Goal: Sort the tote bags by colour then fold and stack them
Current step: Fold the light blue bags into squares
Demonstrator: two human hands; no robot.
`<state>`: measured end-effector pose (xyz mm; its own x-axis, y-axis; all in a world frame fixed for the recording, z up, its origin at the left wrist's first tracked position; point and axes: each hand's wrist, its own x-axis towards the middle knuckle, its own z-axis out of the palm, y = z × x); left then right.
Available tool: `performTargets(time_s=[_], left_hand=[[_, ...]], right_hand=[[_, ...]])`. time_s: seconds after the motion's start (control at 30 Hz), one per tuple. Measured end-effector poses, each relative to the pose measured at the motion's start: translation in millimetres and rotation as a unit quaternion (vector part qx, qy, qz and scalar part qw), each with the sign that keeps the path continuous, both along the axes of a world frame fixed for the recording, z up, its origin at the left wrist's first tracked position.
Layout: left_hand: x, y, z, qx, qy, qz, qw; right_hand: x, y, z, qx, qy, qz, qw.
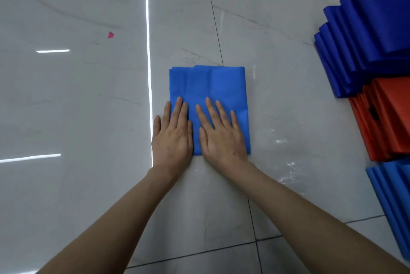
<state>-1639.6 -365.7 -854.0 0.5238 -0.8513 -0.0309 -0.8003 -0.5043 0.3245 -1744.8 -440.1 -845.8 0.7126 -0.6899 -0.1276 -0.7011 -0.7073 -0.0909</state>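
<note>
Nearby, blue pile [390, 198] lies right of bag [208, 83], closest to camera. Left hand [172, 138] and right hand [221, 138] flat on bag's near half, fingers [211, 107] straight, released, pressing; left hand overhangs bag's left edge. Bag blue, folded to rectangle, flat on floor [277, 52]. Red pile [388, 118] right of bag. Dark blue pile [363, 36] farther right, beyond. Pink scrap [110, 35] far left of bag.

floor [88, 96]: polished marble-look tile, super glossy, light strips mirrored in it, smudgy patch on right. folded blue tote [208, 87]: matt cloth, soft creases, zero shine. dark blue stack [366, 36] far right: fabric, faint sheen. orange-red stack [390, 118]: matt cloth too.
</note>
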Motion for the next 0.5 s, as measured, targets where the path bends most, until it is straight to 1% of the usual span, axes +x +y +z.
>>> performTargets(time_s=[0.03, 0.1, 0.23, 0.3, 0.37, 0.4, 0.43, 0.47, 0.5], left_hand=[[0, 0, 1, -0.001, 0.003, 0.000, 1.000], [-1, 0, 0, -0.006, 0.009, 0.005, 1.000], [-1, 0, 0, 0.006, 0.013, 0.001, 1.000], [-1, 1, 1, 0.015, 0.022, -0.009, 1.000], [0, 0, 2, 0.012, 0.020, -0.017, 1.000], [2, 0, 2, 0.008, 0.020, -0.027, 0.999], [6, 2, 2, 0.007, 0.022, -0.044, 0.999], [11, 4, 2, 0.004, 0.020, -0.071, 0.997], [16, 8, 1, -0.001, 0.010, -0.102, 0.995]], right_hand=[[-10, -4, -1, -0.001, -0.005, -0.022, 1.000], [-32, -12, -3, 0.027, -0.007, -0.063, 0.998], [-47, -18, -2, 0.041, -0.002, -0.066, 0.997], [-44, -17, 2, 0.021, 0.000, -0.070, 0.997], [-37, -19, 13, -0.047, -0.026, -0.073, 0.996], [-30, -21, 19, -0.089, -0.048, -0.065, 0.993], [-22, -22, 24, -0.128, -0.074, -0.034, 0.988], [-14, -22, 25, -0.147, -0.095, 0.017, 0.984], [-5, -23, 24, -0.141, -0.104, 0.074, 0.982]])
